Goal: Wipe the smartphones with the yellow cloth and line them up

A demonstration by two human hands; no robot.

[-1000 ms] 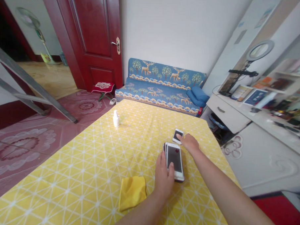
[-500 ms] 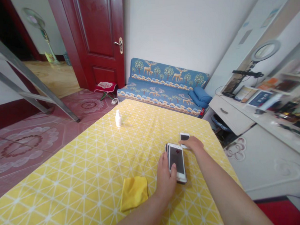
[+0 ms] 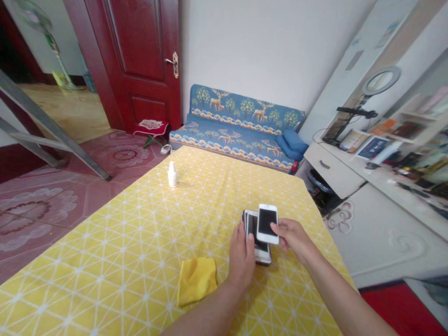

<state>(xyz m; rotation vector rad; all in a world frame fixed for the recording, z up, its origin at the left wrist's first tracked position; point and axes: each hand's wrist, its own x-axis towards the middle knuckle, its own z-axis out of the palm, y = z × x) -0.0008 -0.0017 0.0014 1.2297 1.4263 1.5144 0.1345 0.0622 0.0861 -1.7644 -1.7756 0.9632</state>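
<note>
Between the thumb and fingers of my right hand (image 3: 291, 234) is a small white smartphone (image 3: 267, 223) with a dark screen. It hangs over a larger white smartphone (image 3: 263, 256), covering part of its screen. That larger phone lies on top of at least one more phone, whose dark edge shows at the left. My left hand (image 3: 243, 258) grips the stack along its left side, thumb on the top phone's face. A folded yellow cloth (image 3: 197, 282) lies on the table left of my left wrist. Farther off stands a small white bottle (image 3: 172, 175).
A yellow patterned tablecloth (image 3: 131, 243) covers the table. Beyond it is a blue sofa (image 3: 225, 133) with deer pictures. On the right, a white desk (image 3: 384, 234) carries a ring light (image 3: 381, 82) and clutter. A metal ladder (image 3: 79, 156) and a red stool (image 3: 151, 126) stand left.
My right hand has lifted the small white phone off the table and brought it left and nearer, over the stack. My left hand stays on the stack. The view has shifted slightly.
</note>
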